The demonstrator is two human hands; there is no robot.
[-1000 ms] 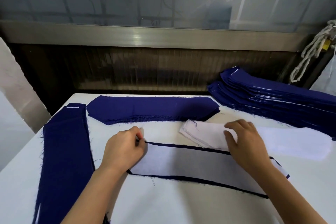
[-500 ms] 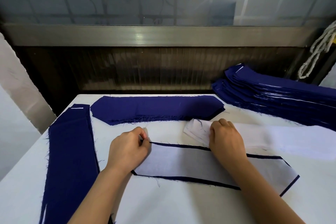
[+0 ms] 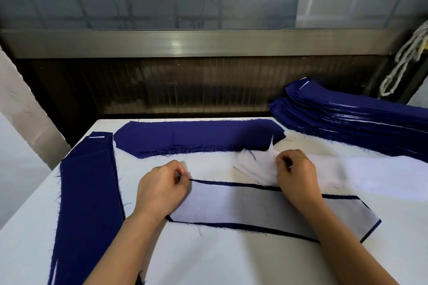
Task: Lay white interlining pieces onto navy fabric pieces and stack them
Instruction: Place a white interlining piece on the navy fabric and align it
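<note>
A navy fabric piece point(image 3: 231, 184) lies in front of me with a white interlining piece point(image 3: 254, 208) laid over it, so only its dark edges show. My left hand point(image 3: 159, 190) pinches the left end of this pair. My right hand point(image 3: 296, 173) pinches the left end of the top sheet on a pile of white interlining point(image 3: 361, 173), lifting a corner up. Behind lies a flat stack of navy pieces point(image 3: 196, 137). A tall stack of layered navy and white pieces point(image 3: 352, 120) sits at the back right.
A long stack of navy strips point(image 3: 88, 192) runs along the left side of the white table point(image 3: 220, 259). A dark ribbed wall and metal rail stand behind the table. A white rope point(image 3: 405, 58) hangs at the far right.
My right hand has moved from the middle of the interlining pile to its left end and now lifts a sheet's corner. My left hand has stayed at the left end of the covered piece.
</note>
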